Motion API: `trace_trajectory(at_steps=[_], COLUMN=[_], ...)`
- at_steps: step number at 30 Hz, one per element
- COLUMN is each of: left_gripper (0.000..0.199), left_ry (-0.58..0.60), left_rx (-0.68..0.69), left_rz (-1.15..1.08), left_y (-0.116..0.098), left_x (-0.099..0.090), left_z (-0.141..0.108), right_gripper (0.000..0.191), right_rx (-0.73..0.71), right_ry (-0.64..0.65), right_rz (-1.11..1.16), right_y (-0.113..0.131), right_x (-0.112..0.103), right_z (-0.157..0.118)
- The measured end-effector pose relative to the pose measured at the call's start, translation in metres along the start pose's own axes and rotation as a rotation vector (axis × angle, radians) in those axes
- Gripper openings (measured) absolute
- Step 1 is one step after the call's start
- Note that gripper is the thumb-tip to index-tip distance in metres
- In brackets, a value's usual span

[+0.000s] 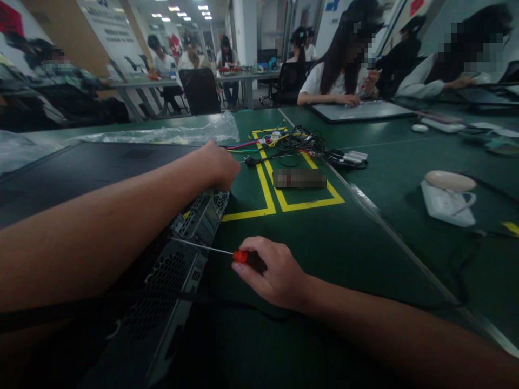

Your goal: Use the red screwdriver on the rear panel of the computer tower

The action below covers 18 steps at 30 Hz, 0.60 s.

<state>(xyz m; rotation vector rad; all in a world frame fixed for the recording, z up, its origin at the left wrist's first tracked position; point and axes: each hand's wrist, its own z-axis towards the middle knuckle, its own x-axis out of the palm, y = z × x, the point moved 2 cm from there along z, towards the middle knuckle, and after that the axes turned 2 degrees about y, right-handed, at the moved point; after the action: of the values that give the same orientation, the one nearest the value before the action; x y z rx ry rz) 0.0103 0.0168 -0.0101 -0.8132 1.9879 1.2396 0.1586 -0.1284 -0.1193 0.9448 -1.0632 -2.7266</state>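
A screwdriver (240, 255) with a red handle is held in my right hand (275, 273), fingers wrapped round it. Its long thin shaft points left, and the tip reaches the back panel of a black computer case (170, 270) lying on the green table. My left hand (219, 166) rests at the far corner of the case, above a round fan grille. Its fingers are bent down over the edge and mostly hidden, so what they hold cannot be made out.
Tangled cables (300, 141), a blurred dark block (300, 178) and yellow tape (267, 197) lie beyond the case. Clear plastic wrap (203, 129) is behind it. A white object (448, 202) sits at right. Across the table, a person (340, 70) touches a flat panel (360, 111).
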Motion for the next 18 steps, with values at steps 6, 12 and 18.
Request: trace_trajectory(at_steps=[6, 12, 18], left_gripper=[0.042, 0.036, 0.035], left_ry=[0.007, 0.006, -0.005], left_rx=[0.013, 0.013, 0.010], left_rz=[0.070, 0.094, 0.076], left_y=[-0.0008, -0.0007, -0.0011], left_x=[-0.0013, -0.0019, -0.0023], left_z=[-0.0019, -0.0034, -0.0044], right_gripper=[0.020, 0.023, 0.030], right_rx=[-0.016, -0.016, -0.018], right_ry=[0.006, 0.029, -0.018], right_rz=[-0.054, -0.044, -0.015], right_y=[0.0018, 0.0026, 0.0002], right_x=[-0.0018, -0.0013, 0.0006], right_z=[0.0010, 0.0027, -0.0006])
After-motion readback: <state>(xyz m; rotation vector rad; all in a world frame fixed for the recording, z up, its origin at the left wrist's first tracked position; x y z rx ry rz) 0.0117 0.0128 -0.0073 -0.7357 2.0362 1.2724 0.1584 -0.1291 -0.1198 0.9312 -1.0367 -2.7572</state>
